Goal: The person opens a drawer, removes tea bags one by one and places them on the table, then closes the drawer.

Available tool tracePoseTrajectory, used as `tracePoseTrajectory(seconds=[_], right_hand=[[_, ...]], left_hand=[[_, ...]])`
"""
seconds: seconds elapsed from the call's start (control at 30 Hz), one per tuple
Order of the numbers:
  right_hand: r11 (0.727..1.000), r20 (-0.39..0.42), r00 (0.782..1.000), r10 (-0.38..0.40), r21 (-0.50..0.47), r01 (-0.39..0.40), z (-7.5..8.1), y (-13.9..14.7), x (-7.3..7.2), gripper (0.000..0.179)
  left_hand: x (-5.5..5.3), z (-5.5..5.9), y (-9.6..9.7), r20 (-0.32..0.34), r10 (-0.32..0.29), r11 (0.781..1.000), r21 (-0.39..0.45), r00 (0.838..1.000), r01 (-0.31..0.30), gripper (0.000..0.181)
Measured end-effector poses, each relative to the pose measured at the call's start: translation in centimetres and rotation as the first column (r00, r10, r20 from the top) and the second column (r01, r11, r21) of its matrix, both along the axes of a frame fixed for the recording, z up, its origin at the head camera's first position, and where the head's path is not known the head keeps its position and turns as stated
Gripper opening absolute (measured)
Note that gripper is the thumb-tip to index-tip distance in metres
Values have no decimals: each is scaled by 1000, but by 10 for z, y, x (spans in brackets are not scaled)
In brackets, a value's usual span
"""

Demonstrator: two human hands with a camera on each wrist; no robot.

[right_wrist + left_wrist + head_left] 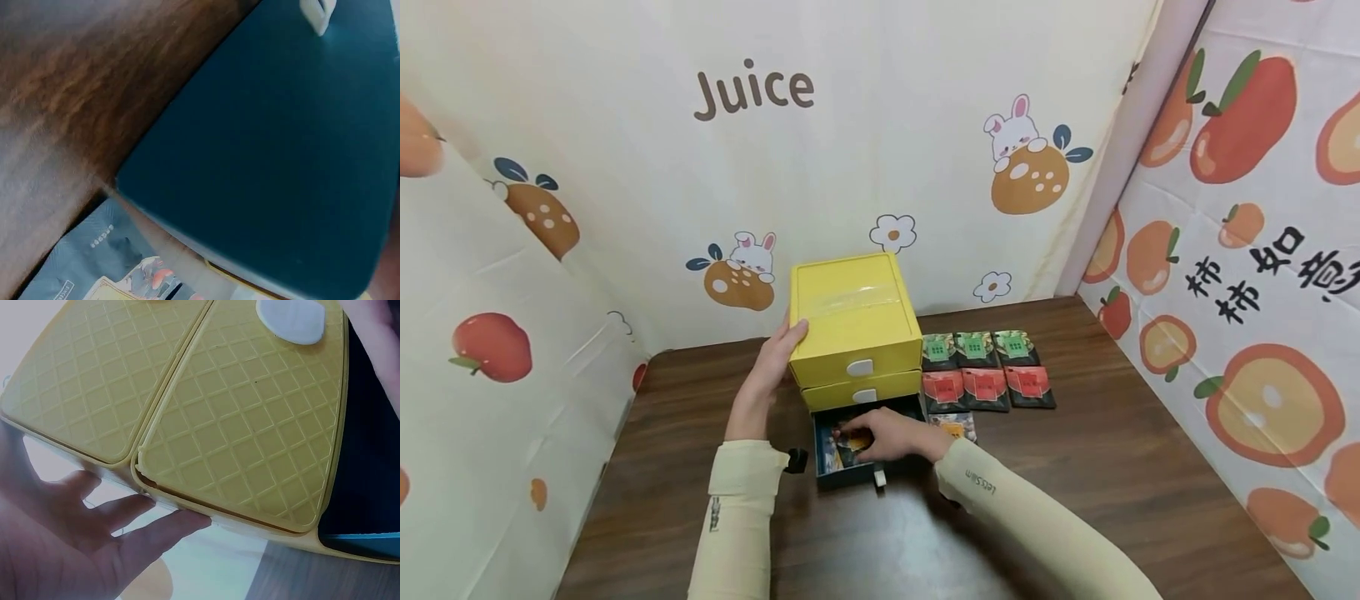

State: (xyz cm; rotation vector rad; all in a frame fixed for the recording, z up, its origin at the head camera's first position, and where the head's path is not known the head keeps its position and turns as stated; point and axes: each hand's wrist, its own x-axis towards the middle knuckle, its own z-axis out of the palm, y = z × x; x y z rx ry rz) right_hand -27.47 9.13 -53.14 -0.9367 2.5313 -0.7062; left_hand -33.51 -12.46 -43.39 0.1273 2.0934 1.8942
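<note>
A yellow drawer box [856, 317] stands against the back of the table. My left hand [771, 362] rests along its left side, thumb near the top edge; in the left wrist view its fingertips [187, 519] touch the side below the quilted drawer fronts. The lowest drawer [842, 477], dark blue with a white tab, is pulled out. Inside lie dark printed packets [832, 457]. My right hand [891, 435] reaches into this drawer, thumb and fingers bent over a packet; I cannot tell whether they pinch it. The right wrist view shows mostly the drawer's blue outer face [262, 150].
Right of the box lie flat packets in rows: three green-labelled packets [974, 350] at the back, three red-labelled packets [985, 389] in front. Nearer the drawer is another packet [957, 425], partly behind my right wrist. Printed cloths [865, 167] hang round the wooden table [1075, 492].
</note>
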Motion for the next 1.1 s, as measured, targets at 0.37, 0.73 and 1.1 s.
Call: tracePoseTrajectory(seconds=[0.37, 0.73, 1.1], right_hand=[[993, 10, 1000, 7, 122, -8, 3, -9, 1, 68], [969, -170, 985, 6, 244, 36, 6, -18, 1, 59], [993, -277, 960, -48, 93, 77, -10, -13, 1, 46]], left_hand=[[2, -2, 0, 2, -1, 1000, -10, 1000, 1, 66], [1, 3, 2, -19, 17, 999, -30, 1000, -18, 65], [0, 2, 0, -12, 2, 999, -43, 1000, -2, 66]])
